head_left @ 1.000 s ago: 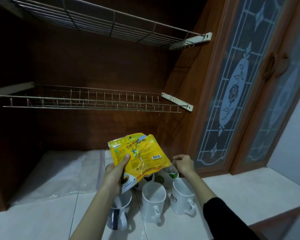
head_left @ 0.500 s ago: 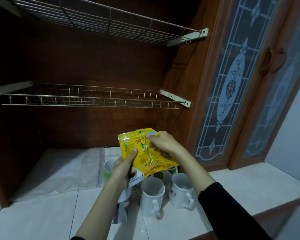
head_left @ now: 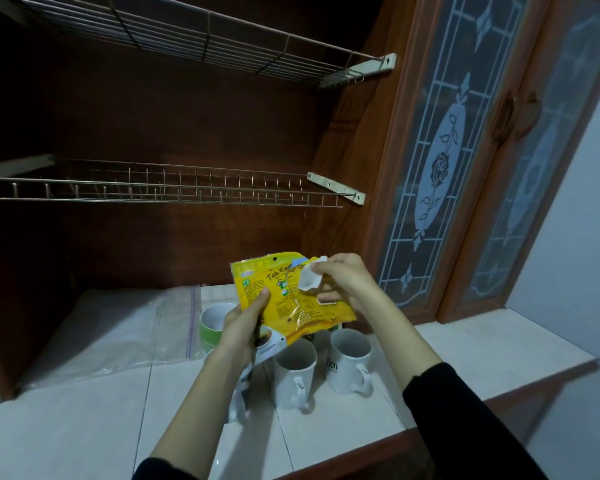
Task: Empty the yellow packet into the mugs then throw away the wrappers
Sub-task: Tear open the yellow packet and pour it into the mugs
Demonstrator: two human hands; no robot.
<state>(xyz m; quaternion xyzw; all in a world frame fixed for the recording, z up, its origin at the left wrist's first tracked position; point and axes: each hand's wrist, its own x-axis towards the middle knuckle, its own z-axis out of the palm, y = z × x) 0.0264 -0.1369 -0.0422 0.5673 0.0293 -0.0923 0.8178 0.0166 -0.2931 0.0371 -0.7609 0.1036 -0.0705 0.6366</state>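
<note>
My left hand point(head_left: 245, 327) grips the lower left of the yellow packet point(head_left: 288, 299), holding it up above the mugs. At the packet's open top, my right hand point(head_left: 343, 282) pinches a small white sachet point(head_left: 309, 278). Under the packet stand several mugs: a plain white mug point(head_left: 293, 370), a white mug with dark lettering point(head_left: 349, 360), a green mug point(head_left: 213, 323) at the back left, and a dark-patterned mug point(head_left: 241, 393) mostly hidden by my left forearm.
The mugs stand on a white tiled counter point(head_left: 361, 431) inside a wooden cabinet. A clear zip bag point(head_left: 118, 327) lies flat at the back left. Two wire dish racks point(head_left: 167, 192) hang overhead. A glass-paned cabinet door point(head_left: 440, 161) stands open at the right.
My right hand rose from beside the mugs to the packet's top, reached in, and now holds a white sachet drawn from it. My left hand has kept the packet raised.
</note>
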